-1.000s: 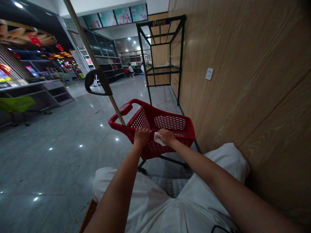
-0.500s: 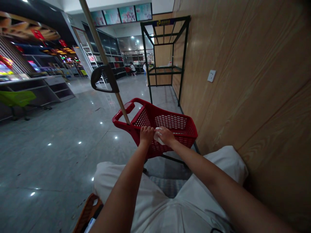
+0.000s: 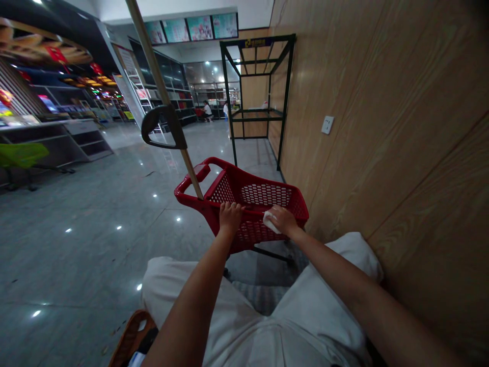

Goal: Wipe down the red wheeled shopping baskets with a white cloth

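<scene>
A shopping cart (image 3: pixel 250 230) is moulded in smooth, glossy red plastic. A crumpled white wad (image 3: pixel 270 222), soft and matt, could be taken for cloth or paper. The wall (image 3: pixel 374 127) is faced in smooth wood grain, and the grey floor (image 3: pixel 110 201) is polished to a reflective shine.

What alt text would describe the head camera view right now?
A person's left hand curls over the near rim of a red shopping cart, while the right hand holds a white cloth or tissue at the same rim. Beyond, a dark metal rack stands beside a wood-panelled wall.
</scene>
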Demonstrator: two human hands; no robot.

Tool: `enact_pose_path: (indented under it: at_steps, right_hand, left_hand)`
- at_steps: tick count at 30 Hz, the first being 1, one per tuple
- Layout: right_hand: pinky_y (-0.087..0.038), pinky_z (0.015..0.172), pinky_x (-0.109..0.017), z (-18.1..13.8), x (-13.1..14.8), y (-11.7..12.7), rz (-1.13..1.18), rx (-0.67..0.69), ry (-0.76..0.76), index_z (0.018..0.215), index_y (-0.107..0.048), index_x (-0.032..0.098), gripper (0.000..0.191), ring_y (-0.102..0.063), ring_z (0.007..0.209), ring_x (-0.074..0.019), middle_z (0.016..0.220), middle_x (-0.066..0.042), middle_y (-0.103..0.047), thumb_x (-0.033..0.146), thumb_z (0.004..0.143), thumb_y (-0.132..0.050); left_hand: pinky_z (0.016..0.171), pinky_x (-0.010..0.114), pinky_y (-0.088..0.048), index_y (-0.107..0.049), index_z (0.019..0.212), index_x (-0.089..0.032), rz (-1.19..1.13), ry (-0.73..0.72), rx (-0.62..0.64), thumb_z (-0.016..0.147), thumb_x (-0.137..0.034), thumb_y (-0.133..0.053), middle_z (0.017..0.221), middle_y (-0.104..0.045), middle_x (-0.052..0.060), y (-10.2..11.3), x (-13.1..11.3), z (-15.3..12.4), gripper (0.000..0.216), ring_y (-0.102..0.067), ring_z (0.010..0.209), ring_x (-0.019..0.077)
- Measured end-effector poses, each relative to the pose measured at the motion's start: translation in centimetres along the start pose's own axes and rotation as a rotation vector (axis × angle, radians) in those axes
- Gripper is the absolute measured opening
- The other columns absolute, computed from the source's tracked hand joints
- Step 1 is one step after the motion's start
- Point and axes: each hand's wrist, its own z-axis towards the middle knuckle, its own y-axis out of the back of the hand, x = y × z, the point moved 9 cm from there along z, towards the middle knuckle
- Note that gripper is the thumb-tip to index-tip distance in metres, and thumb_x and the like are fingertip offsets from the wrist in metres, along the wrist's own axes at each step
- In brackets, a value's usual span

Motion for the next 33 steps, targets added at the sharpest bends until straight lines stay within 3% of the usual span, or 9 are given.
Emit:
enact_pose_path:
  at_steps: [4,7,10,16,20,23,28,30,33]
  right_hand:
    - [-0.040,0.087,-0.028,2.8,5.6,0.0,0.051,-0.039,0.023,0.109,-0.061,0.022,0.029,-0.054,0.098,-0.0180,0.109,-0.007,-0.061,0.035,0.096,-0.040]
    - [-0.041,0.084,-0.028,3.3,7.1,0.1,0.056,-0.046,0.020,0.108,-0.061,0.022,0.030,-0.055,0.096,-0.0181,0.107,-0.007,-0.060,0.035,0.097,-0.037]
    - [-0.041,0.084,-0.027,2.0,5.4,0.1,0.037,-0.024,0.073,0.110,-0.060,0.023,0.030,-0.054,0.098,-0.0179,0.108,-0.007,-0.060,0.038,0.097,-0.038]
    - [-0.041,0.085,-0.027,-1.7,-1.8,0.5,-0.012,-0.072,0.049,0.110,-0.061,0.024,0.027,-0.054,0.098,-0.0178,0.110,-0.007,-0.061,0.037,0.095,-0.043]
    - [-0.040,0.090,-0.030,-1.7,-2.5,0.7,0.008,-0.120,0.031,0.110,-0.061,0.022,0.026,-0.054,0.102,-0.0193,0.114,-0.007,-0.060,0.033,0.094,-0.045]
    - [-0.040,0.094,-0.032,0.3,1.1,0.4,0.069,-0.104,0.075,0.111,-0.061,0.022,0.025,-0.053,0.105,-0.0195,0.117,-0.007,-0.060,0.031,0.093,-0.046]
    - [-0.042,0.090,-0.030,5.3,10.8,0.3,0.158,-0.115,0.115,0.116,-0.057,0.021,0.028,-0.054,0.102,-0.0181,0.116,-0.007,-0.060,0.029,0.096,-0.040]
    - [-0.043,0.087,-0.029,6.5,12.7,0.2,0.147,-0.102,0.070,0.110,-0.060,0.019,0.029,-0.055,0.096,-0.0179,0.109,-0.008,-0.061,0.027,0.097,-0.035]
    - [-0.043,0.085,-0.028,6.2,12.8,0.3,0.141,-0.089,0.088,0.109,-0.060,0.020,0.029,-0.055,0.095,-0.0173,0.107,-0.007,-0.061,0.030,0.097,-0.036]
  left_hand:
    - [0.085,0.042,-0.030,-0.064,0.082,-0.020,0.013,-0.001,0.005,0.095,-0.034,-0.037,0.089,-0.066,0.010,0.1,-1.0,0.0,0.033,-0.053,0.089,0.0268]
    - [0.084,0.041,-0.031,-0.063,0.082,-0.020,0.029,-0.034,-0.003,0.094,-0.032,-0.038,0.089,-0.067,0.010,0.3,-1.4,-0.2,0.030,-0.054,0.089,0.0264]
    - [0.082,0.041,-0.033,-0.063,0.082,-0.019,0.031,-0.060,-0.012,0.094,-0.033,-0.040,0.088,-0.067,0.009,0.8,-1.3,-0.2,0.030,-0.056,0.088,0.0261]
    - [0.084,0.040,-0.034,-0.063,0.071,-0.020,-0.037,-0.204,0.032,0.089,-0.035,-0.051,0.074,-0.067,0.007,2.5,0.4,0.8,0.027,-0.059,0.075,0.0209]
    - [0.083,0.041,-0.035,-0.062,0.070,-0.020,0.014,-0.076,-0.057,0.091,-0.036,-0.047,0.077,-0.067,0.009,3.8,3.4,1.1,0.030,-0.058,0.080,0.0239]
    - [0.079,0.041,-0.035,-0.062,0.070,-0.020,0.010,0.002,-0.079,0.095,-0.036,-0.039,0.078,-0.067,0.009,3.6,3.9,0.9,0.037,-0.057,0.081,0.0245]
    - [0.081,0.041,-0.033,-0.062,0.071,-0.021,-0.002,0.043,-0.107,0.095,-0.035,-0.037,0.079,-0.068,0.008,3.3,3.6,0.6,0.038,-0.056,0.083,0.0241]
    - [0.081,0.041,-0.032,-0.062,0.072,-0.020,0.004,0.041,-0.101,0.095,-0.032,-0.037,0.079,-0.067,0.008,3.4,3.7,0.5,0.036,-0.055,0.084,0.0242]
    - [0.081,0.041,-0.032,-0.062,0.072,-0.020,0.001,0.045,-0.103,0.094,-0.031,-0.038,0.079,-0.067,0.008,3.6,3.9,0.3,0.035,-0.055,0.084,0.0241]
